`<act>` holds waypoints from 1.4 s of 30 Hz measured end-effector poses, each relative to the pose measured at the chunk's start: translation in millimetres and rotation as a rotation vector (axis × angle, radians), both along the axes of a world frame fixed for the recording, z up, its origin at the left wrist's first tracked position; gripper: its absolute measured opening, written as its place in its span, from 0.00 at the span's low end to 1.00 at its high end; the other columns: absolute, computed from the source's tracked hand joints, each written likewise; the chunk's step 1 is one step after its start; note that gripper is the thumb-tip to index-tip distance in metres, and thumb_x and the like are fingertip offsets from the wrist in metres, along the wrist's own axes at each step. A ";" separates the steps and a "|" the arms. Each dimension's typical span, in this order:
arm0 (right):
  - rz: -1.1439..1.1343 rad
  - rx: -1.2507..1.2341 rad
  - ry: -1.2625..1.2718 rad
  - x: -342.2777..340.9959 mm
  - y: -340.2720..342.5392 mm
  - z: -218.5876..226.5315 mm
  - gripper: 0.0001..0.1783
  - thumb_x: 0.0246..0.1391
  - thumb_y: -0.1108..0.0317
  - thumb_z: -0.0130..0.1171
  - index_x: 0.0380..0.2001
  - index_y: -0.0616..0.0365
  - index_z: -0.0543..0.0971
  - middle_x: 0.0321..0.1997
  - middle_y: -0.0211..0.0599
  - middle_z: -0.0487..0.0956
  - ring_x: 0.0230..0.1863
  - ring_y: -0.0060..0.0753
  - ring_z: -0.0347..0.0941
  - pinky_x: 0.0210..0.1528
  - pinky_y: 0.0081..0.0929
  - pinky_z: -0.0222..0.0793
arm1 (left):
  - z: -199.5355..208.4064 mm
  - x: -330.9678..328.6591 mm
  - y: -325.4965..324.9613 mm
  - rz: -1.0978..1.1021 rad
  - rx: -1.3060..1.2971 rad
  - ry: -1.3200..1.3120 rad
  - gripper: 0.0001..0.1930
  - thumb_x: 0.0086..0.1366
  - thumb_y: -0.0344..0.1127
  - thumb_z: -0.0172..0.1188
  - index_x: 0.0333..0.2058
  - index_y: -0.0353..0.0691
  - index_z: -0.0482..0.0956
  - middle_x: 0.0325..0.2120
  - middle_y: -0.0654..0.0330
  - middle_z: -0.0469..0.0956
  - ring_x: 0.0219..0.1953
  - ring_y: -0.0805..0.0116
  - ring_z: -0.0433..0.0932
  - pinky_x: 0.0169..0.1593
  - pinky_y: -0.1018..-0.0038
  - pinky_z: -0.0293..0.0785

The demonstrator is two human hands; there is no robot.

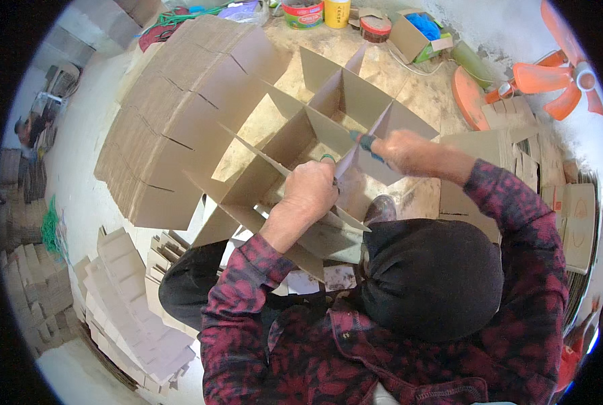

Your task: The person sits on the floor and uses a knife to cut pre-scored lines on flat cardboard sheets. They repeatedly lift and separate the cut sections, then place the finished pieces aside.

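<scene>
Smooth, matt cardboard dividers [292,140]

I view a tan cardboard divider grid [327,131]; the shirt [240,317] is mottled crimson and black. I note orange fan blades [541,77] and a yellow bucket [337,13].

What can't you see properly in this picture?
Head view:
Right hand: blurred, so its grip is unclear.
Left hand: its back hides the palm.
Cardboard grid: partly hidden behind the left hand.
Shoe: mostly hidden by the dark knee.
Yellow container: cut off by the top edge.
</scene>
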State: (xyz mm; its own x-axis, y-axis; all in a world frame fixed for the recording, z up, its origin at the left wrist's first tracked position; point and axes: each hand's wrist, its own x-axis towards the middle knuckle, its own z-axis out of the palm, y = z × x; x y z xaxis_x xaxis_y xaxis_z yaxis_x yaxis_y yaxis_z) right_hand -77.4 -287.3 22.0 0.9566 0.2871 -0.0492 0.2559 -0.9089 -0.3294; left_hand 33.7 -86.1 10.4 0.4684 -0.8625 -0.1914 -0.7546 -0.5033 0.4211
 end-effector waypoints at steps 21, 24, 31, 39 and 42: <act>-0.096 0.129 -0.359 57.2 93.9 -28.7 0.05 0.41 0.70 0.52 0.22 0.60 0.71 0.25 0.45 0.74 0.27 0.44 0.75 0.25 0.37 0.72 | -20.8 -9.1 128.5 -0.180 -0.079 -0.448 0.36 0.37 0.32 0.63 0.51 0.35 0.64 0.59 0.39 0.47 0.61 0.33 0.43 0.58 0.40 0.43; 0.156 0.124 -0.398 -15.4 74.2 -41.2 0.05 0.41 0.69 0.51 0.21 0.59 0.71 0.35 0.43 0.75 0.39 0.41 0.72 0.38 0.36 0.70 | -16.8 11.8 96.7 -0.215 -0.118 -0.444 0.18 0.44 0.32 0.62 0.35 0.34 0.69 0.51 0.43 0.59 0.53 0.41 0.58 0.54 0.49 0.55; -1.061 -0.354 -0.371 -237.8 17.7 -50.7 0.14 0.31 0.71 0.62 0.26 0.66 0.76 0.56 0.54 0.62 0.57 0.56 0.58 0.54 0.45 0.56 | -5.7 35.3 89.6 -0.157 -0.138 -0.249 0.09 0.45 0.25 0.58 0.24 0.40 0.66 0.22 0.50 0.70 0.26 0.46 0.72 0.25 0.58 0.67; -1.776 -0.130 -0.136 -316.4 -18.1 -40.0 0.19 0.40 0.64 0.61 0.35 0.65 0.72 0.41 0.55 0.72 0.44 0.55 0.66 0.42 0.39 0.63 | 90.0 68.0 183.7 0.398 -0.154 -0.411 0.03 0.57 0.25 0.53 0.28 0.32 0.70 0.26 0.55 0.75 0.28 0.70 0.71 0.35 0.71 0.70; -1.552 -0.205 -0.334 -340.1 -55.1 -55.5 0.20 0.46 0.59 0.58 0.35 0.66 0.72 0.34 0.55 0.73 0.39 0.53 0.69 0.39 0.41 0.63 | 94.6 68.7 280.4 0.778 -0.545 -0.192 0.11 0.59 0.27 0.54 0.39 0.28 0.70 0.33 0.52 0.76 0.33 0.67 0.73 0.40 0.73 0.70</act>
